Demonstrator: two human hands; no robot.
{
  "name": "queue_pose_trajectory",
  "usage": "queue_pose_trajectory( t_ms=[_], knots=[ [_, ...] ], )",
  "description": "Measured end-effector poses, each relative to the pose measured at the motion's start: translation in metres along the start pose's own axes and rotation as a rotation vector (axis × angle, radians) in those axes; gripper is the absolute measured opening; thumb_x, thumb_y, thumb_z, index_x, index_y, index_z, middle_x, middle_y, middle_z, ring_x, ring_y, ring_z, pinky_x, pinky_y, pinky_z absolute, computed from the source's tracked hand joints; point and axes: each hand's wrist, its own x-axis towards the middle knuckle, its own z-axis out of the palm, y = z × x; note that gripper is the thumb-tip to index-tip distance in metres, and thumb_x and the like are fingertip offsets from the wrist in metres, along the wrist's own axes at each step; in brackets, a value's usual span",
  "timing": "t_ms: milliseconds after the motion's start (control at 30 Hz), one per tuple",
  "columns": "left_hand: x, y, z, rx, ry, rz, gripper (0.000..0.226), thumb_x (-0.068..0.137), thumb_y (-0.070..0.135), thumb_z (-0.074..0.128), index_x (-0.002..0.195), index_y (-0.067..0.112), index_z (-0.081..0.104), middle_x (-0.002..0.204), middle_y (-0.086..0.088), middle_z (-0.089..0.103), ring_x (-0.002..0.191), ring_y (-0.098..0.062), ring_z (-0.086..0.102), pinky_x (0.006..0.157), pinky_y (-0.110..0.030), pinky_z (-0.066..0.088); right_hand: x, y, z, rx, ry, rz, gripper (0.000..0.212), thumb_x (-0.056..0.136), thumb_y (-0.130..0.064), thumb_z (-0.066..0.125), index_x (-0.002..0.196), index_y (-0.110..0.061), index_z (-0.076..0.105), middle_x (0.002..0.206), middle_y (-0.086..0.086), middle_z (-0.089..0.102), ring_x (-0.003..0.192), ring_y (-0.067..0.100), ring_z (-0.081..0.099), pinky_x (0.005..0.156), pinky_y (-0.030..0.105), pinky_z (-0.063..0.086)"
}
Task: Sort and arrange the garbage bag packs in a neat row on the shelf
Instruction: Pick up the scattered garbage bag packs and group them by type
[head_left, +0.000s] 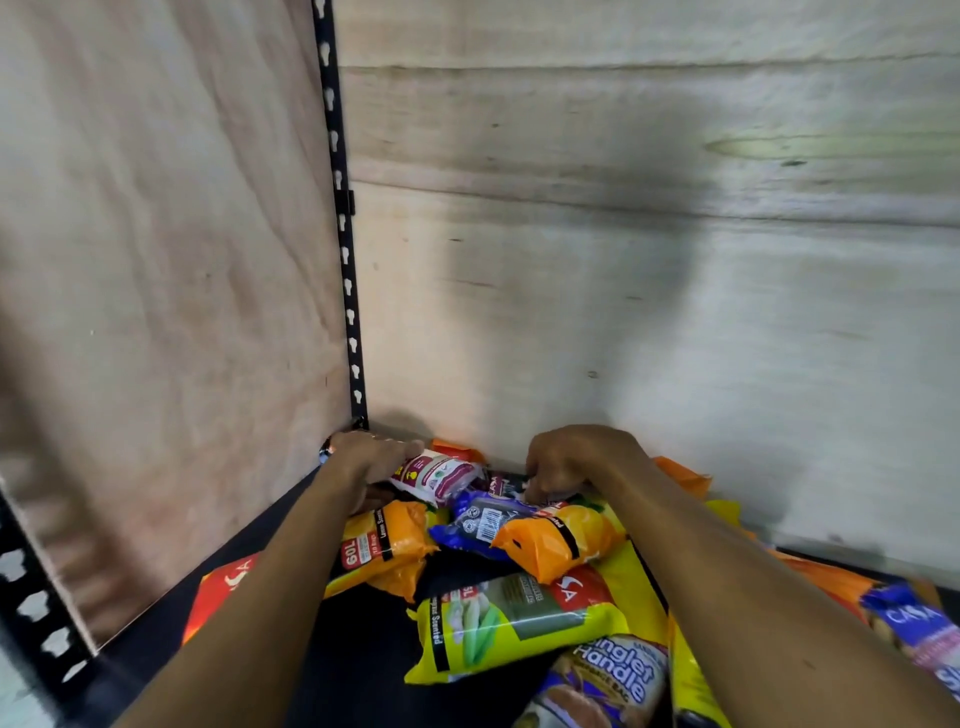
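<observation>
Several garbage bag packs lie jumbled on the black shelf (358, 660). My left hand (371, 460) reaches to the back left corner and grips a white and maroon pack (439, 475). My right hand (576, 460) is curled over a dark pack (501, 483) against the back wall; what its fingers hold is partly hidden. In front lie an orange 60L pack (384, 545), a blue pack (478, 527), an orange and yellow pack (558, 538) and a yellow-green pack (511, 621).
Plywood walls close the shelf at the back (623, 260) and left (156, 286). A black slotted upright (343, 234) runs up the corner. A red pack (223, 587) lies at the left, a blue pack (914, 618) at the right, a Singlet Handle pack (608, 680) in front.
</observation>
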Motion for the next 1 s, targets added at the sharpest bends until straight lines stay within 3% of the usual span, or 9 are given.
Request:
queue_pose_trajectory(
  t_ms=[67, 133, 200, 300, 433, 567, 667, 833, 1000],
  knots=[
    [-0.002, 0.001, 0.000, -0.058, -0.008, -0.001, 0.035, 0.088, 0.027, 0.071, 0.100, 0.001, 0.050, 0.093, -0.014, 0.066, 0.091, -0.028, 0.066, 0.076, -0.038, 0.055, 0.001, -0.001, -0.001, -0.007, 0.006, -0.006, 0.048, 0.085, -0.047, 0.071, 0.120, -0.014, 0.070, 0.117, 0.005, 0.070, 0.100, 0.027, 0.066, 0.074, 0.033, 0.051],
    [-0.005, 0.001, 0.001, -0.115, 0.010, -0.015, 0.036, 0.089, 0.020, 0.070, 0.091, 0.007, 0.036, 0.087, -0.015, 0.061, 0.094, -0.031, 0.064, 0.092, -0.043, 0.054, 0.003, 0.000, 0.000, 0.011, 0.025, -0.020, 0.042, 0.081, -0.047, 0.075, 0.106, -0.013, 0.073, 0.107, 0.006, 0.072, 0.094, 0.028, 0.067, 0.074, 0.034, 0.052],
    [-0.005, -0.001, 0.003, -0.201, 0.028, -0.015, 0.055, 0.085, 0.016, 0.074, 0.116, 0.011, 0.029, 0.086, -0.016, 0.059, 0.089, -0.031, 0.067, 0.089, -0.045, 0.057, 0.004, 0.000, 0.000, 0.048, 0.066, -0.033, 0.033, 0.080, -0.045, 0.078, 0.089, -0.014, 0.069, 0.094, 0.006, 0.069, 0.087, 0.027, 0.066, 0.071, 0.033, 0.050],
    [-0.007, -0.002, 0.004, -0.320, 0.043, 0.001, 0.091, 0.080, 0.012, 0.079, 0.143, 0.016, 0.013, 0.087, -0.018, 0.058, 0.074, -0.029, 0.067, 0.062, -0.040, 0.059, 0.000, 0.000, -0.004, 0.077, 0.141, -0.055, 0.034, 0.085, -0.041, 0.075, 0.080, -0.013, 0.056, 0.082, 0.005, 0.058, 0.082, 0.028, 0.057, 0.061, 0.029, 0.041],
    [-0.014, -0.001, 0.002, -0.394, 0.032, 0.044, 0.080, 0.073, 0.013, 0.084, 0.135, 0.002, 0.034, 0.092, -0.019, 0.067, 0.067, -0.028, 0.071, 0.045, -0.033, 0.055, -0.014, -0.003, -0.022, 0.192, 0.299, -0.121, 0.038, 0.090, -0.039, 0.070, 0.112, -0.011, 0.055, 0.097, 0.007, 0.056, 0.088, 0.027, 0.054, 0.064, 0.033, 0.038],
    [-0.022, -0.001, -0.001, -0.521, 0.054, 0.115, 0.060, 0.068, 0.014, 0.088, 0.116, 0.000, 0.055, 0.097, -0.019, 0.072, 0.073, -0.031, 0.073, 0.057, -0.036, 0.059, -0.025, -0.005, -0.033, 0.424, 0.511, -0.195, 0.036, 0.089, -0.036, 0.071, 0.113, -0.014, 0.055, 0.089, 0.001, 0.056, 0.081, 0.024, 0.055, 0.055, 0.030, 0.033],
    [-0.038, 0.003, -0.004, -0.569, 0.010, 0.143, 0.054, 0.069, 0.016, 0.088, 0.111, -0.001, 0.060, 0.094, -0.018, 0.073, 0.075, -0.032, 0.074, 0.061, -0.038, 0.059, -0.037, -0.008, -0.040, 0.591, 0.658, -0.234, 0.031, 0.089, -0.038, 0.071, 0.106, -0.017, 0.056, 0.088, -0.001, 0.063, 0.081, 0.024, 0.061, 0.060, 0.029, 0.042],
    [-0.074, 0.017, -0.002, -0.625, -0.086, 0.212, 0.068, 0.068, 0.017, 0.087, 0.126, 0.001, 0.055, 0.099, -0.018, 0.073, 0.080, -0.033, 0.075, 0.072, -0.047, 0.061, -0.069, -0.005, -0.057, 0.792, 0.807, -0.247, 0.031, 0.090, -0.040, 0.069, 0.109, -0.017, 0.063, 0.101, 0.004, 0.072, 0.085, 0.024, 0.068, 0.079, 0.046, 0.058],
    [-0.117, 0.035, 0.015, -0.658, -0.169, 0.337, 0.077, 0.070, 0.012, 0.085, 0.136, 0.006, 0.047, 0.101, -0.017, 0.074, 0.081, -0.030, 0.075, 0.075, -0.046, 0.060, -0.111, 0.020, -0.069, 0.936, 0.882, -0.190, 0.027, 0.089, -0.040, 0.071, 0.101, -0.016, 0.067, 0.100, 0.005, 0.075, 0.089, 0.024, 0.072, 0.079, 0.042, 0.060]
  ],
)
